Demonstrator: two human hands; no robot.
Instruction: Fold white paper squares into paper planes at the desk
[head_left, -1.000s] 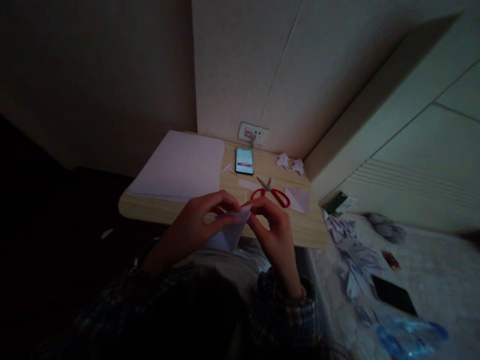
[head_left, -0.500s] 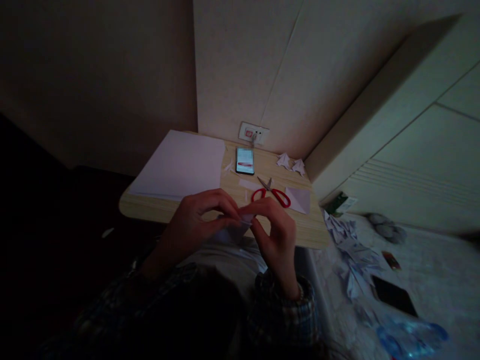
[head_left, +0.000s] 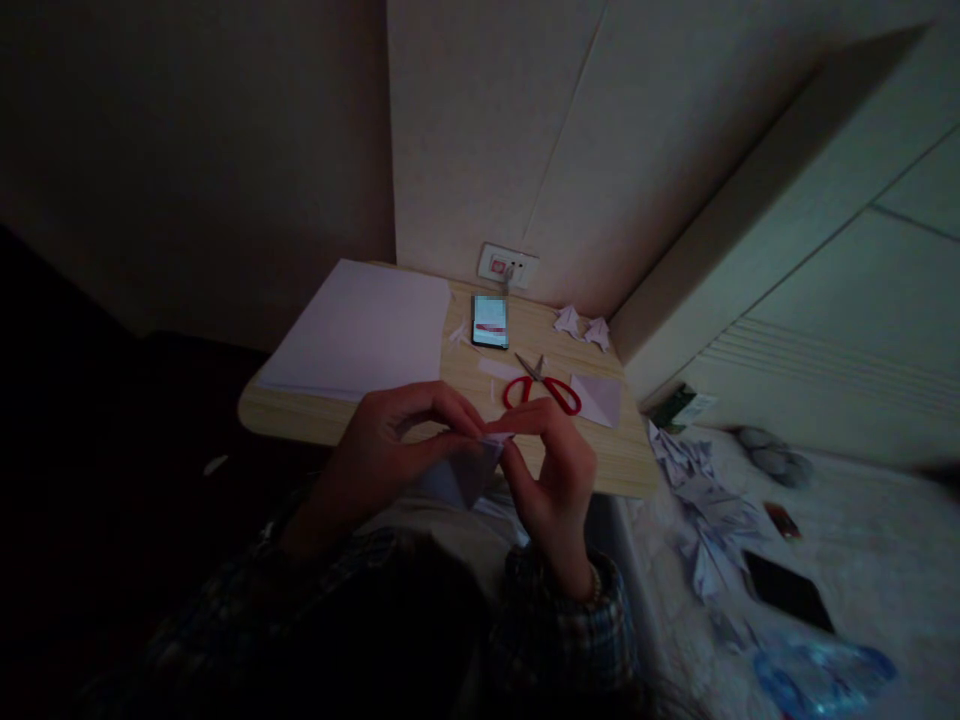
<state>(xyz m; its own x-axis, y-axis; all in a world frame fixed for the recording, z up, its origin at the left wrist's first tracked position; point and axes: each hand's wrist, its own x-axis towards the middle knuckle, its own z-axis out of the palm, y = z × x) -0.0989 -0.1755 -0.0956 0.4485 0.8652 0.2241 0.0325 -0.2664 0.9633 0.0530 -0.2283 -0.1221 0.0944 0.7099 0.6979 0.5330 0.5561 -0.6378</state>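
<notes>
A folded piece of white paper (head_left: 471, 474) hangs between my hands at the front edge of the wooden table (head_left: 615, 462). My left hand (head_left: 409, 430) pinches its upper edge between thumb and fingers. On the other side, my right hand (head_left: 551, 455) grips a small folded corner of the same paper. Just beyond my fingers lie red-handled scissors (head_left: 537, 376) with their blades slightly apart. A creased square of paper (head_left: 600, 398) rests to their right.
Large white sheets (head_left: 367, 325) cover the table's left part. A lit phone (head_left: 490, 322) lies near the wall socket (head_left: 508, 266). Two folded paper figures (head_left: 568, 321) sit at the back right. On the bed are several folded papers (head_left: 709, 505), a dark tablet-like object (head_left: 789, 590) and blue plastic (head_left: 825, 672).
The held paper has tilted, and more of its face shows below my fingers. My right hand has shifted slightly to the right and down. Things on the table stay put.
</notes>
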